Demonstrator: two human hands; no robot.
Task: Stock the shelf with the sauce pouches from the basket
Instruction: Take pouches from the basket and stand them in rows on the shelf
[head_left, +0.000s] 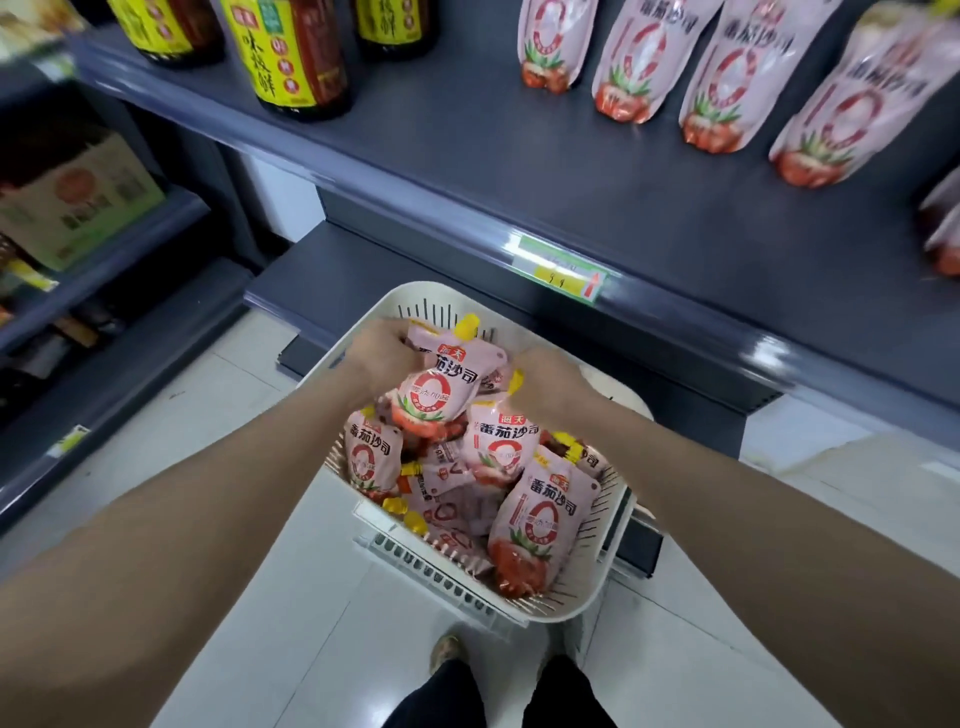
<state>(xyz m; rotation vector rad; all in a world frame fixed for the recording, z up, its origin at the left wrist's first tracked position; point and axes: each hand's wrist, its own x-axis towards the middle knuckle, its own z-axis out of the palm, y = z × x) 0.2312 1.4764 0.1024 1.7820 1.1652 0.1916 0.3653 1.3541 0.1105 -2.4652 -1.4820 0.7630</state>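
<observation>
Head view, one frame. We see both forearms reaching forward and down into the basket (587, 597), a white slotted plastic one.

Left hand (384, 353): fingers curled over the top left edge of a pink sauce pouch (441, 395), gripping it. This raised pouch sits just right of the left hand, lifted above the pile, with a yellow cap (470, 325) showing past the fingertips.

Right hand (550, 384): back of the hand faces the camera and the fingers are turned under, out of sight. It lies just beside the raised pouch's right corner. We cannot tell whether it grips anything.

Below and nearer than both hands, the loose pouches (540, 519) fill the basket in a jumble. One lies directly under the right hand, one under the left wrist, and the largest in view lies against the near right wall.

Beyond the hands, further from us, runs the dark grey shelf (519, 182). Four standing pouches (628, 67) of the same print stand upright in a row on it, up and to the right of the right hand. Dark bottles (296, 57) with yellow labels stand on the same shelf, up and left of the left hand. A green and yellow price tag (561, 270) sits on the shelf edge just beyond the basket.

Far left of the left arm, a cardboard box (78, 202) rests on another shelf unit. The image is blurred there.

Below the forearms: pale tiled floor (234, 467) and one shoe (447, 654).
</observation>
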